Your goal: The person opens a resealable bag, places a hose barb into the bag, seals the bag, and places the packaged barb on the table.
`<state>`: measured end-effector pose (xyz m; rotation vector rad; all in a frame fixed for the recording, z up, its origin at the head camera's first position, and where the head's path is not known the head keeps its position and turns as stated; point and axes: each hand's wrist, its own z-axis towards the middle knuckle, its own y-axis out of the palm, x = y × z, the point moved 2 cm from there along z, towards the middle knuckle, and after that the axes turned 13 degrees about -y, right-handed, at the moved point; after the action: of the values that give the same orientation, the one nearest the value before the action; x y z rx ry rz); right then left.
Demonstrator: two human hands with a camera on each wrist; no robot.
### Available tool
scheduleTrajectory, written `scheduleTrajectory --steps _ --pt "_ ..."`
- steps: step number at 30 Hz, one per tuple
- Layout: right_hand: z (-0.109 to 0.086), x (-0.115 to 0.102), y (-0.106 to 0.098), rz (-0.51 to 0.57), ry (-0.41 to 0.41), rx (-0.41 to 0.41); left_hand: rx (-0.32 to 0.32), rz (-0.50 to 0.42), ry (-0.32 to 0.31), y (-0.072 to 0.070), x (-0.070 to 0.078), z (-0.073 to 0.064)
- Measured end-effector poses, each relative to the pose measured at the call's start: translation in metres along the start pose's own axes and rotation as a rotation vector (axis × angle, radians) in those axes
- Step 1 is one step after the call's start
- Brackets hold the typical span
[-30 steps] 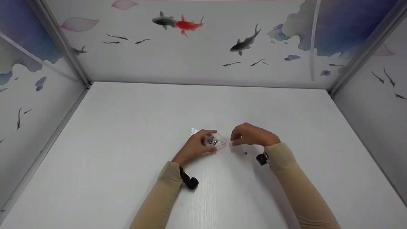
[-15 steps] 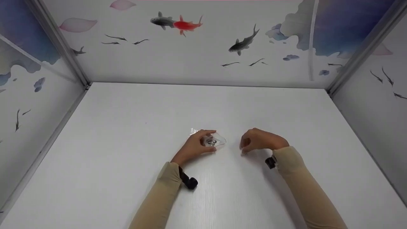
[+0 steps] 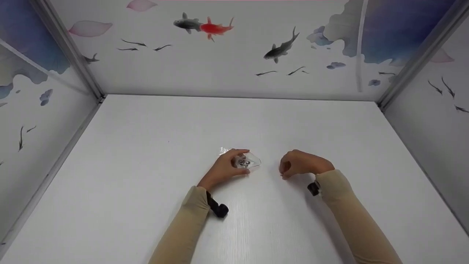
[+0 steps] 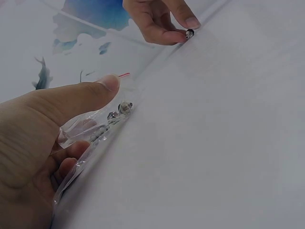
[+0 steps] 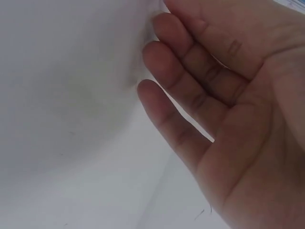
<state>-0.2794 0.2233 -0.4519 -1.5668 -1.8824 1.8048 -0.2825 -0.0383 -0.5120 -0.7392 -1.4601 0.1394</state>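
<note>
In the head view my left hand (image 3: 223, 165) holds a clear plastic zip bag (image 3: 254, 160), its thumb and fingers at the bag's two sides. Several small shiny metal parts (image 4: 125, 107) lie inside the bag, and a red strip marks its mouth in the left wrist view. To the right, my right hand (image 3: 304, 163) is apart from the bag, low over the table. Its thumb and forefinger pinch a small round dark and silvery metal piece (image 4: 189, 33); the exact kind is too small to tell. The right wrist view shows the other fingers bent, the fingertips' pinch hidden.
A white table (image 3: 165, 220) lies under both hands. White panels with painted fish (image 3: 280, 51) stand at the back and both sides, joined by grey metal posts (image 3: 73, 51). A black wrist camera (image 3: 221, 210) sits below the left hand.
My right hand has moved right and slightly toward me, away from the bag, and taken up the small metal piece that lay on the table. The left hand and bag have stayed put.
</note>
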Motion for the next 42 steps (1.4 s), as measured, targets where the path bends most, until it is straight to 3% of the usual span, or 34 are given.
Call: scheduleTrajectory --steps 18,31,42 --pt "0.000 -0.003 -0.004 -0.037 -0.025 0.018 -0.014 -0.012 0.007 0.001 0.002 0.002" --pt "0.011 -0.010 -0.010 -0.046 -0.037 0.076 -0.004 0.002 -0.007 0.001 0.001 0.000" --pt "0.023 -0.026 -0.017 -0.099 -0.170 0.137 -0.009 -0.043 -0.001 0.000 0.002 -0.001"
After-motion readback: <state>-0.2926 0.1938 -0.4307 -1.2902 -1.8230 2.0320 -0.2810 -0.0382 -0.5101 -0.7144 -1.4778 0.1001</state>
